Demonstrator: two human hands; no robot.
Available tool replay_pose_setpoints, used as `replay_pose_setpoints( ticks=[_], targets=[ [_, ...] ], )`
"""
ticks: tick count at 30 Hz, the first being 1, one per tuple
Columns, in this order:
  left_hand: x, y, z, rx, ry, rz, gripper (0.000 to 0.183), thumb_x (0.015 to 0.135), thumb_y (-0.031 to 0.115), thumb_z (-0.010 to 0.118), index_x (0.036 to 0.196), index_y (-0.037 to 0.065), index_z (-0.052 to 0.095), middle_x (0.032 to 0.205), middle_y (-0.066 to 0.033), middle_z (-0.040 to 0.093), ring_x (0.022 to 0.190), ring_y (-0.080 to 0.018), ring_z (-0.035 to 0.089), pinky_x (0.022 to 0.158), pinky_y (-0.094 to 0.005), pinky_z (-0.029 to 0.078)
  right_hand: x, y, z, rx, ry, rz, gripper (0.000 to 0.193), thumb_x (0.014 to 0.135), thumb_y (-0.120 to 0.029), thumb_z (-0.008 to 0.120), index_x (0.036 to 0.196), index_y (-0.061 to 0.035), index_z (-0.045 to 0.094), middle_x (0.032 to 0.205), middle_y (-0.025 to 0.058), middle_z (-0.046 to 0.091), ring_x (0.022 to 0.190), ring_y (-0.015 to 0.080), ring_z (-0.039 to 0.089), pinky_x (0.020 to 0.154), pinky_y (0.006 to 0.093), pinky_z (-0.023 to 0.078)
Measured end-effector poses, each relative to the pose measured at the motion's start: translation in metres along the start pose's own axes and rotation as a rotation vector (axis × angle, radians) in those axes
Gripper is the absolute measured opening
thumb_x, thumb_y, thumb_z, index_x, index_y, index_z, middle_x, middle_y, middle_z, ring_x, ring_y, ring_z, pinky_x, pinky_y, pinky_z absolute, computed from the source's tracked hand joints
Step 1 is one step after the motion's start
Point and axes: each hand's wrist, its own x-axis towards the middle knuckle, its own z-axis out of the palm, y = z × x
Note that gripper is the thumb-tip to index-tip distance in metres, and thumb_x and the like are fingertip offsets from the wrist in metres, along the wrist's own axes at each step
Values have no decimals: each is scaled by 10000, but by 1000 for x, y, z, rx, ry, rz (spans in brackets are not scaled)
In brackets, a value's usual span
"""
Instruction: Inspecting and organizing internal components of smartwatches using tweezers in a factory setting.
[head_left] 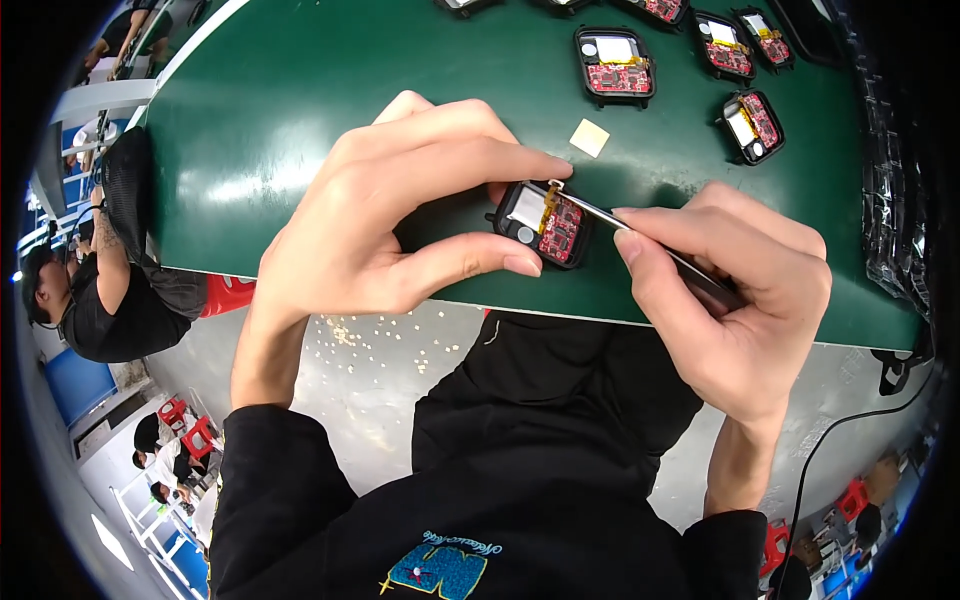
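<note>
My left hand (375, 215) curls around a small black watch-like case (562, 238), thumb on its near side and index finger across its far edge. Inside the case show a silvery battery, yellow tape and a red circuit board. My right hand (750, 300) pinches slim dark tweezers (597, 211) with a shiny tip. That tip meets a small white bit (556, 185) at the case's far edge, beside the yellow tape; whether it grips the bit is too small to tell. A pale yellow square (589, 138) lies on the green table (270, 120) just beyond the case.
Several similar opened cases lie at the back and right, among them a larger one (615, 65) and a tilted one (752, 127). Crinkled black plastic (890, 170) lines the right edge. A black cable (830, 430) hangs there. Another person (110, 280) sits at the left.
</note>
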Motion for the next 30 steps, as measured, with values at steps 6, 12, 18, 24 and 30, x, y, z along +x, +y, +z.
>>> replay_pose_setpoints(
  ticks=[6,12,18,24,30],
  targets=[
    [-1,1,3,3,47,-10,666,721,382,974,1264,30,815,931,-60,721,792,-193,603,742,-315,404,0,-4,-2,-50,-1,18,202,829,108,828,1017,40,855,697,0,611,563,35,451,524,247,261],
    [0,2,4,-12,56,-10,608,714,380,988,1193,51,809,908,-34,705,730,-145,539,699,-303,363,-8,0,6,-185,104,-107,314,764,129,863,1062,32,867,741,7,656,552,23,406,521,239,257],
    [1,-1,4,-2,64,3,612,698,406,988,1166,50,815,895,-29,708,705,-136,522,685,-302,345,-7,3,8,-214,115,-167,358,731,151,861,1067,26,872,763,9,678,546,23,394,512,240,272],
    [3,-1,4,-3,48,-3,621,690,426,980,1159,52,820,895,-28,712,695,-134,501,682,-300,341,-7,3,10,-234,130,-196,337,735,154,860,1049,32,870,760,15,678,548,21,397,510,239,270],
    [1,-5,-3,-39,-8,-47,646,689,454,967,1160,34,828,930,-40,742,673,-131,451,698,-302,344,-3,-4,1,-89,72,-68,260,785,125,845,1031,46,863,728,26,665,568,55,477,525,250,297]
  ],
)
